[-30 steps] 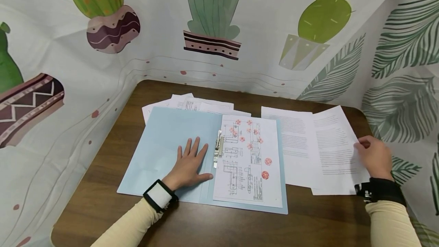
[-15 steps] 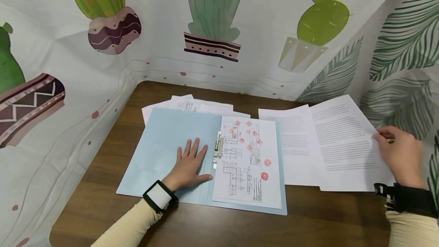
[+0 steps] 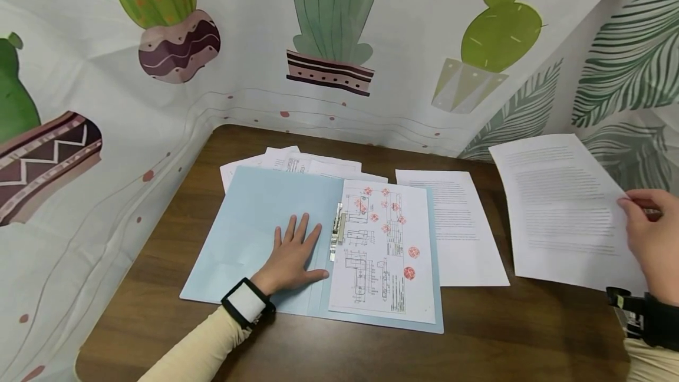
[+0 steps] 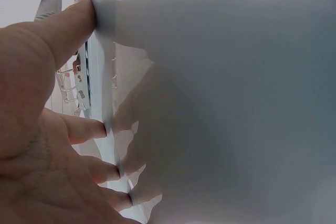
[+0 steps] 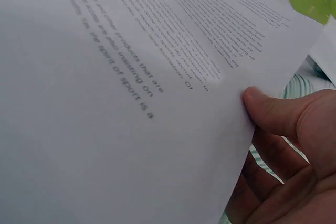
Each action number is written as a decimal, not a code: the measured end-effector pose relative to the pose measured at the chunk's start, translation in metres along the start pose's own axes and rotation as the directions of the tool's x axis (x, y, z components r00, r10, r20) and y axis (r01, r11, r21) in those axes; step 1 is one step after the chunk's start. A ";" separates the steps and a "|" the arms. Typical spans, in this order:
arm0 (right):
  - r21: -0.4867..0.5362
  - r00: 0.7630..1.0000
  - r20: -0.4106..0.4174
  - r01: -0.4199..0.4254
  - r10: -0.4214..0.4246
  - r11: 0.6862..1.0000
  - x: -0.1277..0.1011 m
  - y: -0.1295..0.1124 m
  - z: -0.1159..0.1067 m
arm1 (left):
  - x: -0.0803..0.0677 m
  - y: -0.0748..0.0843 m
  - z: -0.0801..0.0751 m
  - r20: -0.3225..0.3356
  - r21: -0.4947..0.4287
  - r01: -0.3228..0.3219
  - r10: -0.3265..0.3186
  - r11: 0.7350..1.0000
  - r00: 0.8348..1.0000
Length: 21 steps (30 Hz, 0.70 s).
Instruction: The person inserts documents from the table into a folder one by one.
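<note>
Seeing the top sheet [image 3: 564, 211] no longer overlap the loose page [image 3: 469, 261], frame right: separated, I judge. Right hand [image 3: 656, 231] pinches its edge; left hand [image 3: 289, 258], fingers apart, on folder [image 3: 265, 199].

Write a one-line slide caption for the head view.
Left hand spread on an open blue folder, right hand pinching a printed sheet by its edge.

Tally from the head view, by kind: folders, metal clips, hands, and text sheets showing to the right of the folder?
Folders: 1, the blue folder
Metal clips: 1, the metal clip
Hands: 2, left hand and right hand
Text sheets: 2, held sheet and lying sheet
Total: 6
</note>
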State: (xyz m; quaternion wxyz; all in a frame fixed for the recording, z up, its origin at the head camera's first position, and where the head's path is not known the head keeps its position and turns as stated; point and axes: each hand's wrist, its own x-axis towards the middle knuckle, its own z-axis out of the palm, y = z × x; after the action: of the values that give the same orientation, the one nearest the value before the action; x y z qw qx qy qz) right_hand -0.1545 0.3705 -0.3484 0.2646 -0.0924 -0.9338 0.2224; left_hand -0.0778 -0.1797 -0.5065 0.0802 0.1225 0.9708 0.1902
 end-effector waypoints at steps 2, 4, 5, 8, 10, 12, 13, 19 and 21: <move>0.036 0.997 -0.073 0.020 -0.017 0.999 0.001 -0.001 -0.001 | 0.000 0.000 0.000 0.000 0.000 0.000 0.000 1.000 1.000; 0.080 0.990 -0.143 0.024 -0.012 0.997 0.002 -0.001 -0.001 | 0.001 0.000 0.000 0.001 0.002 0.001 -0.001 1.000 1.000; 0.105 0.985 -0.173 0.029 -0.011 0.994 0.004 -0.001 -0.001 | 0.001 0.000 0.000 0.002 0.003 0.002 -0.002 1.000 1.000; 0.180 0.977 -0.214 0.028 0.011 0.983 0.008 0.002 0.000 | 0.002 -0.001 0.000 0.003 0.007 0.003 -0.003 1.000 1.000; 0.195 0.975 -0.220 0.025 0.019 0.981 0.010 0.005 0.000 | 0.002 -0.001 0.000 0.007 0.010 0.005 -0.005 1.000 1.000; 0.182 0.978 -0.210 0.024 0.015 0.983 0.011 0.007 0.000 | 0.002 -0.001 0.000 0.010 0.010 0.006 -0.006 1.000 1.000; 0.184 0.979 -0.205 0.029 0.010 0.982 0.012 0.008 0.000 | 0.003 -0.001 -0.001 0.012 0.010 0.006 -0.006 1.000 1.000; 0.233 0.982 -0.186 0.007 0.038 0.973 0.011 0.009 -0.002 | 0.003 -0.001 -0.001 0.018 0.010 0.005 -0.005 1.000 1.000; 0.245 0.982 -0.173 -0.025 0.069 0.969 0.011 0.008 -0.002 | 0.002 -0.001 -0.001 0.016 0.011 0.004 -0.005 1.000 1.000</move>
State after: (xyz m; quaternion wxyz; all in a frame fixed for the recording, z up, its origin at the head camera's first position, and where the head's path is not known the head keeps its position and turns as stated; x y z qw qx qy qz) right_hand -0.1623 0.3815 -0.3454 0.3521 -0.1014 -0.8695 0.3313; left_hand -0.0805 -0.1801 -0.5067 0.0879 0.1223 0.9714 0.1835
